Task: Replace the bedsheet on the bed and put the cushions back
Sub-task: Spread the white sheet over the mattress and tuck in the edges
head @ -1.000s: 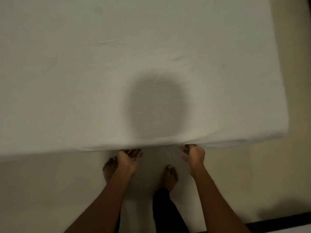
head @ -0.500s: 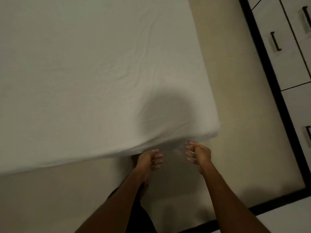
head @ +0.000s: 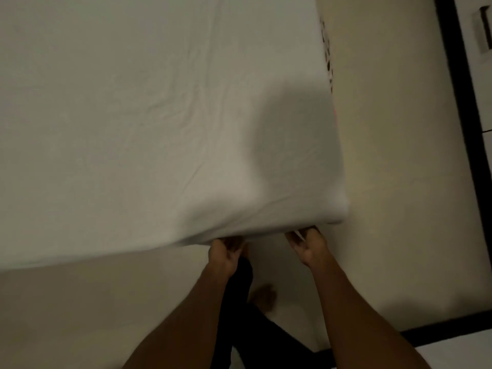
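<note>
A plain white bedsheet (head: 149, 123) covers the bed and fills the upper left of the view, lightly creased. Its near right corner (head: 332, 209) hangs over the mattress edge. My left hand (head: 226, 253) is curled around the sheet's hanging edge just under the mattress side. My right hand (head: 308, 243) grips the same edge closer to the corner, a strip of white cloth showing between its fingers. Both fingertips are partly hidden under the overhang. No cushions are in view.
Beige floor (head: 399, 182) runs along the bed's right side and in front of it. A patterned mattress side (head: 328, 57) shows at the right edge. White drawers with a black frame (head: 458, 75) stand at the far right. My dark-trousered leg and bare foot (head: 263, 296) are below.
The view has shifted toward the bed's near right corner. Both hands, briefly loose with fingers apart, have closed on the sheet's hanging edge near that corner.
</note>
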Demonstrator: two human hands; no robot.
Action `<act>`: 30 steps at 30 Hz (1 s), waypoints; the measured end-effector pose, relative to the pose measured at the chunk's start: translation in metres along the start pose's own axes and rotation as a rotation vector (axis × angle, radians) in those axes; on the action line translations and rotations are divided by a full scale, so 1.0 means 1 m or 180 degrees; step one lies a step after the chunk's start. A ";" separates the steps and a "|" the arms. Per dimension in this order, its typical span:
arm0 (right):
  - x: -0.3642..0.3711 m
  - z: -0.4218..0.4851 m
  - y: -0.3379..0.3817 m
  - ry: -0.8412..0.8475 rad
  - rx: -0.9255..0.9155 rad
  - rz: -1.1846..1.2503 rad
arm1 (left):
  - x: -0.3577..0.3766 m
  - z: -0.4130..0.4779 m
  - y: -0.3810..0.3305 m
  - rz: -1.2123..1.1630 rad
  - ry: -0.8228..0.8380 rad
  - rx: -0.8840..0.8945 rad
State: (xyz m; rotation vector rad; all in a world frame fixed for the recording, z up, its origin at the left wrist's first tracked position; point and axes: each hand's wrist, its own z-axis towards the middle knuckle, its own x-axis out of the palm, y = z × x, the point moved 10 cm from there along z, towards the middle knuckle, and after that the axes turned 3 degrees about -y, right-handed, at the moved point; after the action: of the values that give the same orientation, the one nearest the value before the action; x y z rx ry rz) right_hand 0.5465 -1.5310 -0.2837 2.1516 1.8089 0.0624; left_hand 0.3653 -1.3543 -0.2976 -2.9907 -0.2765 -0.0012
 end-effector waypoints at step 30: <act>-0.005 0.072 0.051 0.0493 0.0208 0.0356 | 0.052 0.019 0.020 -0.2011 -0.0212 0.0525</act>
State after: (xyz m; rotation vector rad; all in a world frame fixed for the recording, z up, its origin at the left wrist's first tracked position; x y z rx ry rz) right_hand 0.6110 -1.5589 -0.3371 2.3515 1.7937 0.2041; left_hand 0.4200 -1.3616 -0.3186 -2.6145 -1.1467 0.0524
